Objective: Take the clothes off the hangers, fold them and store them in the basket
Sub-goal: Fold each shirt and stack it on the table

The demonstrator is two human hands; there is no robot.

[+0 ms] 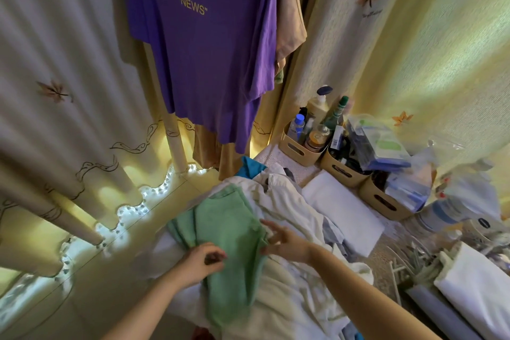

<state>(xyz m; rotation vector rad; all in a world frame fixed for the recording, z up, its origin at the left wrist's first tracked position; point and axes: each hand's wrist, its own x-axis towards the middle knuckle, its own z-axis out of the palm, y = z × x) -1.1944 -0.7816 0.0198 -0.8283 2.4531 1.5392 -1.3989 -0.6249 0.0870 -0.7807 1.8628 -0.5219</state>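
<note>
Folding underway: left hand (pixel 200 263) pinches green shirt (pixel 231 232), right hand (pixel 284 241) fingers spread, empty. Purple shirt (pixel 201 44) remains hung; basket not visible.

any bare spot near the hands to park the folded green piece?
Free: the flat white folded pad between the rumpled white laundry pile and the tan storage bins; also the pale floor strip by the curtain hem. Crowded: bins packed with bottles, clutter at right. Both hands are on the green garment.
</note>
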